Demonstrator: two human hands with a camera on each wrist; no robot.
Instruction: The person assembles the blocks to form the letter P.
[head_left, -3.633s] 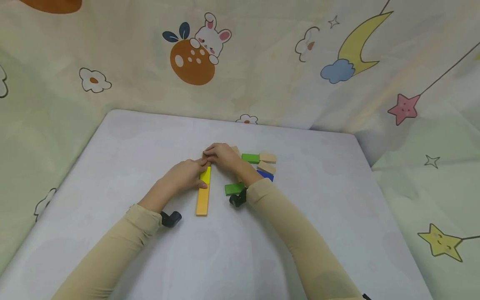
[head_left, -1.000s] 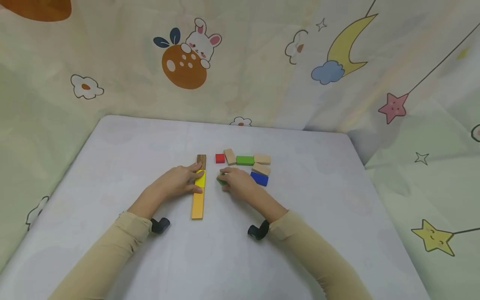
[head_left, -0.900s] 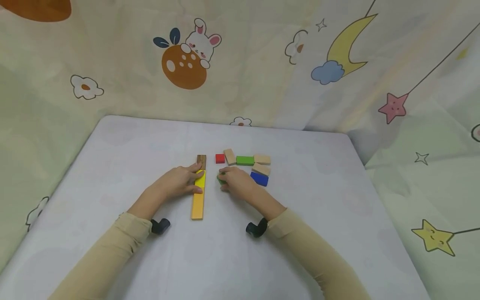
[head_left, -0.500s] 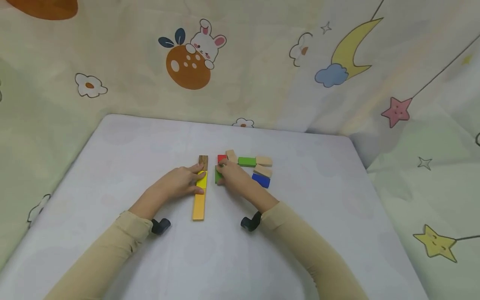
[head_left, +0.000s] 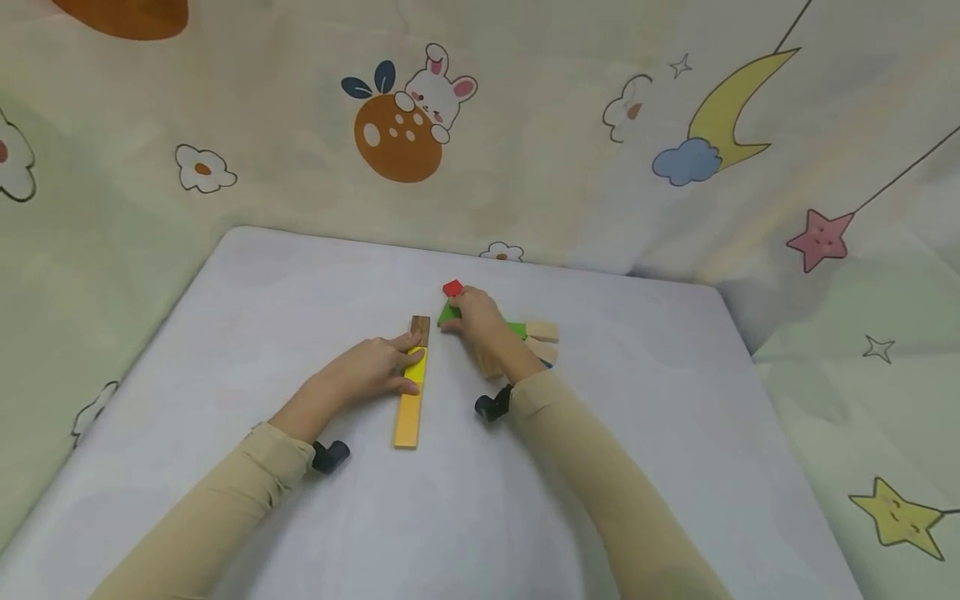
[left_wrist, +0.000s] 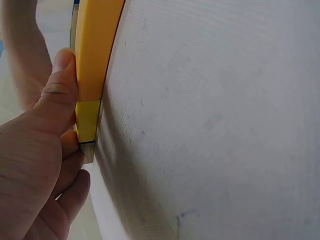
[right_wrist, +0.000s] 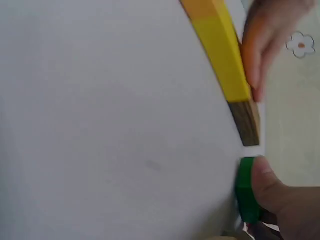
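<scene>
A straight row lies on the table: a long orange block, a yellow block and a dark brown wooden block. My left hand rests its fingertips and thumb on this row, the thumb near the orange-yellow joint in the left wrist view. Beyond the row's far end and to its right, my right hand pinches a green block, with the thumb on its near face. A red cube sits right at the right fingertips, past the green block. The fingers hide part of the green block.
Right of the right hand lie another green block, natural wood blocks and a mostly hidden blue one. A wood block shows beneath the right wrist. The white table ends at a printed cloth behind.
My right hand picked up a green block from near the row's middle and has carried it away from me. The red cube has shifted farther back. The left hand stays on the row.
</scene>
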